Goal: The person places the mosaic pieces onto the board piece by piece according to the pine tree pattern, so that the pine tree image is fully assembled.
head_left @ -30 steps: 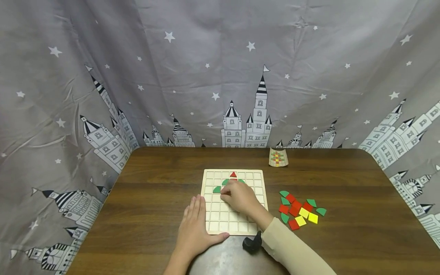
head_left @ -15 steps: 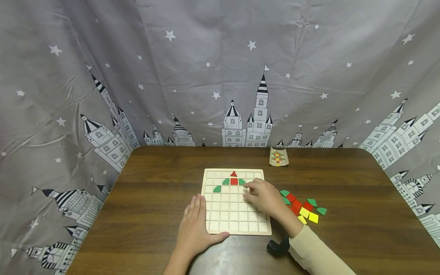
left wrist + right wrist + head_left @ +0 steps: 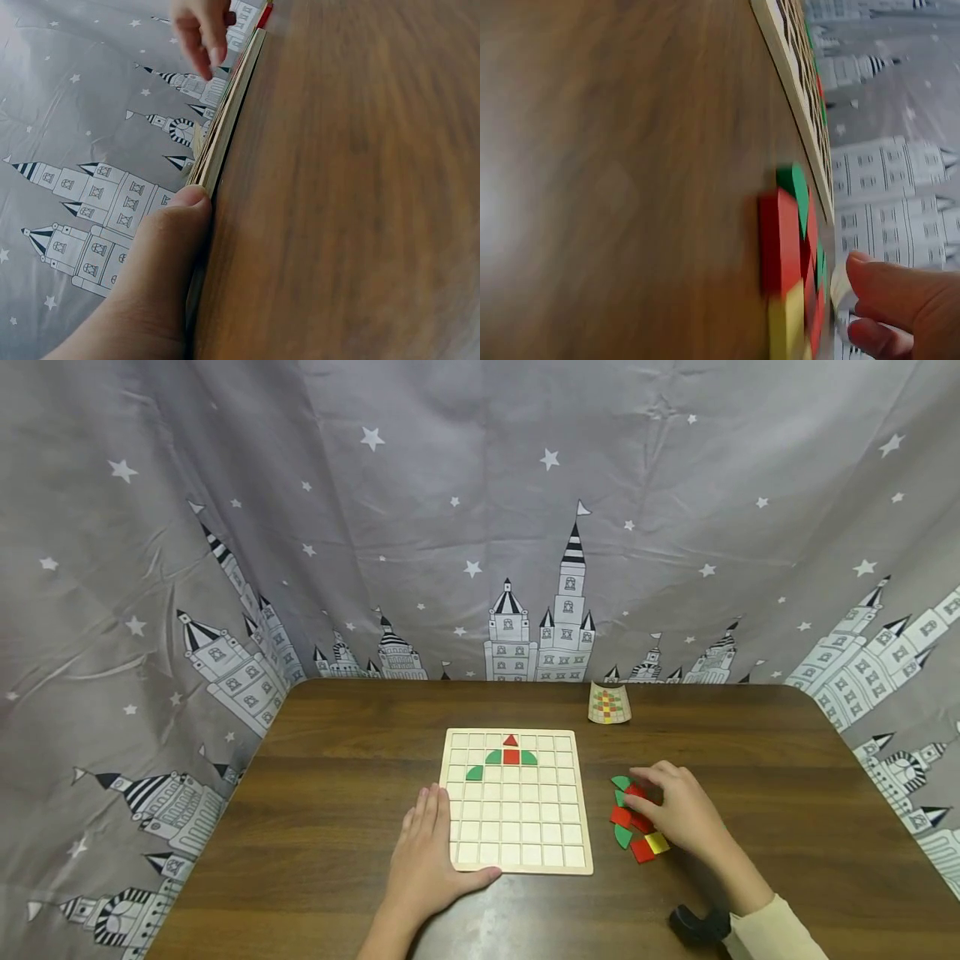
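Note:
A pale gridded board [image 3: 510, 832] lies on the table, holding a red triangle [image 3: 511, 741], a red square [image 3: 512, 757] and several green quarter-round pieces, one of them [image 3: 474, 772] a row lower at the left. Along the board's left and near edges rests the left hand [image 3: 423, 864], fingers straight; its thumb [image 3: 169, 232] touches the board's side in the left wrist view. The right hand [image 3: 678, 810] hovers over the pile of loose pieces, thumb and fingertips apart, with nothing visible between them. Red [image 3: 642, 850], yellow [image 3: 657, 842] and green [image 3: 622, 836] pieces show beside it; others are hidden beneath.
A small curled card [image 3: 609, 703] with a coloured grid pattern stands at the table's back edge. Behind the brown table [image 3: 337, 827] hangs a grey curtain [image 3: 420, 527] printed with castles and stars. A black object [image 3: 699, 925] is at the right wrist.
The right hand has moved right, from over the board to the loose pieces, uncovering the red square and the right green piece. The left hand has stayed in place.

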A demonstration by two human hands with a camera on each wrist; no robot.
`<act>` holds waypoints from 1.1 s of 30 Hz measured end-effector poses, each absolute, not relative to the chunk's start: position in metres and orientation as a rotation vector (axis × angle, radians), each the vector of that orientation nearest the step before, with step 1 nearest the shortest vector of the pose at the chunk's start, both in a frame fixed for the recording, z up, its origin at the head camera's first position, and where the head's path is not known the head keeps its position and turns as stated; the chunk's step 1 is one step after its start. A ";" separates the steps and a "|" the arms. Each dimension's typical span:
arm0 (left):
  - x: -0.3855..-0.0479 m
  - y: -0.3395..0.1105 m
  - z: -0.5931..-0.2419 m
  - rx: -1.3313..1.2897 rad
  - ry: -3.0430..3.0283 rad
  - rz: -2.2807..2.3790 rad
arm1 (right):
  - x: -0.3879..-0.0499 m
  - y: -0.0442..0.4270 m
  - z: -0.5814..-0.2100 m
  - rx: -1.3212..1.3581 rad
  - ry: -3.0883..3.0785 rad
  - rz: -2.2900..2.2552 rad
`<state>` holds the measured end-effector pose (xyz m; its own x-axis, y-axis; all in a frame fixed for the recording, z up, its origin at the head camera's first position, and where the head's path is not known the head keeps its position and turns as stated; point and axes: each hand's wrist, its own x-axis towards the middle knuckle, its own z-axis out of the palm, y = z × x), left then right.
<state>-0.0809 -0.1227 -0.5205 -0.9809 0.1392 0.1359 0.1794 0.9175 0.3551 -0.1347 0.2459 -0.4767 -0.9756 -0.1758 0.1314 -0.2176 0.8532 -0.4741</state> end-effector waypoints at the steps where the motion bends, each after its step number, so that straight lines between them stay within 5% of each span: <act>1: -0.081 -0.123 -0.520 -0.247 -2.968 -0.566 | -0.132 0.252 -0.477 0.304 -2.950 0.765; 33: -0.081 -0.123 -0.521 -0.255 -2.957 -0.556 | -0.123 0.274 -0.487 0.225 -2.956 1.015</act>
<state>-0.0808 -0.1230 -0.5215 -0.9784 0.1427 0.1497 0.1873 0.9181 0.3493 -0.1230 0.2739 -0.4869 -0.9897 -0.1325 0.0545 -0.1380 0.7799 -0.6106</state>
